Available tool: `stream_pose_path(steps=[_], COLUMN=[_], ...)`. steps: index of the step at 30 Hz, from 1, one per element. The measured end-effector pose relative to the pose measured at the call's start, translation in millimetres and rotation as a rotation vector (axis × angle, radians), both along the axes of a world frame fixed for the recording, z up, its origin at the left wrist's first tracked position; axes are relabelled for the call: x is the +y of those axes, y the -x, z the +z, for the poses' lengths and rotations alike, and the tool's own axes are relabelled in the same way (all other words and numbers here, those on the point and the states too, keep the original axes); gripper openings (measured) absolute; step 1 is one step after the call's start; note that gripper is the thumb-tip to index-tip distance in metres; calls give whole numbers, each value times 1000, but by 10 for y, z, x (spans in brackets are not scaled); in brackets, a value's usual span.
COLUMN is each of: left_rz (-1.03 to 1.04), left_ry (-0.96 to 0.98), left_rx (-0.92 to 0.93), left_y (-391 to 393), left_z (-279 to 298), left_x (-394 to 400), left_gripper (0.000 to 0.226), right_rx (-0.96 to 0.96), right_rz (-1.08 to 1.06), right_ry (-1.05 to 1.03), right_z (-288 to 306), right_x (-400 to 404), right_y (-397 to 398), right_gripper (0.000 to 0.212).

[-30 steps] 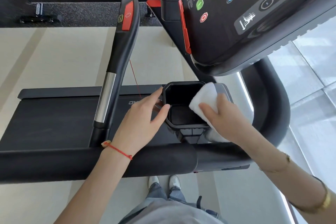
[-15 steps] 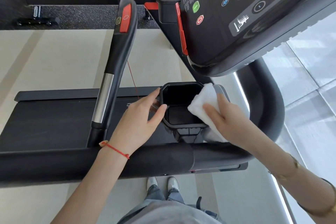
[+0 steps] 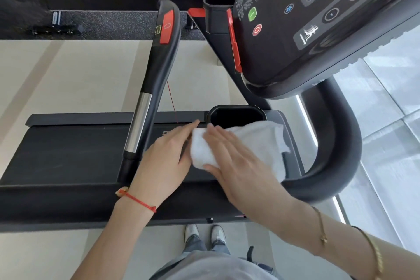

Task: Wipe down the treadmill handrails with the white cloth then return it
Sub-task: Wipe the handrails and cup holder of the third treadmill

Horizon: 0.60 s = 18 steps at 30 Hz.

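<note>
Presently catalogued, head view. White cloth [image 3: 247, 143]: folded, laid across the near rim of the black cup holder [image 3: 236, 117], spilling rightward over the grey tray edge, one corner hanging down on the right. Right hand [image 3: 236, 166]: flat on top of the cloth, fingers straight and slightly spread, pressing rather than gripping, thumb lying along the cloth's near edge; thin gold chain and gold bangle on that forearm. Left hand [image 3: 169, 159]: against the cloth's left edge, fingers extended toward the holder's left rim, index tip just beside it; whether thumb or fingers pinch the cloth from beneath, cannot tell; red string bracelet [image 3: 136, 200] at the wrist. Near handrail [image 3: 56, 202]: black, padded, running across below both wrists, curving round at the right into the thick black loop [image 3: 341, 143]. Centre grip bar [image 3: 154, 79]: black with a chrome section and a red button panel, rising away from the hands, well apart from the cloth. Console [image 3: 306, 29]: dark, tilted, upper right, green and red buttons plus a keypad. Second cup holder [image 3: 219, 9]: further off, beside the console. Belt deck [image 3: 68, 152]: black, left of the hands. Grey shoes [image 3: 204, 233]: on pale floor, bottom centre.
</note>
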State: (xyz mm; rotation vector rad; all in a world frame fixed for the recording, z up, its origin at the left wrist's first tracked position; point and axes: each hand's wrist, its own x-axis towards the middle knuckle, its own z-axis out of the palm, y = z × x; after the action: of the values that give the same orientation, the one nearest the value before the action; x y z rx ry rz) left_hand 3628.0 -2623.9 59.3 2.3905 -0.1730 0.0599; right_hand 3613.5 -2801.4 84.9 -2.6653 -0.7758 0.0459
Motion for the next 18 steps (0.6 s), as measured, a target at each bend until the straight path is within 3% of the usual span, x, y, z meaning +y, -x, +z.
stream_pose_path(steps=[3,8,12,14,18], left_rz=[43,136,142,135,142], left_ry=[-36,-45,-58,-72,-98], left_rx=[-22,-95,-93,-96,-106], left_y=[62,102,128,134,184], left_z=[-13,23,38,40,62], left_x=[89,108,93,77,34], left_gripper=[53,43,40,40,40], right_rx=[-94,-29,169,235,152], right_rz=[119,174,224,240,201], right_ry=[99,159,28,59,192], right_z=[-143,-101,-73,-28,86], right_x=[219,281,2,-156,-248], right_y=[-208,-737,-541,-475,-424], right_gripper=[46,47,57,64,67])
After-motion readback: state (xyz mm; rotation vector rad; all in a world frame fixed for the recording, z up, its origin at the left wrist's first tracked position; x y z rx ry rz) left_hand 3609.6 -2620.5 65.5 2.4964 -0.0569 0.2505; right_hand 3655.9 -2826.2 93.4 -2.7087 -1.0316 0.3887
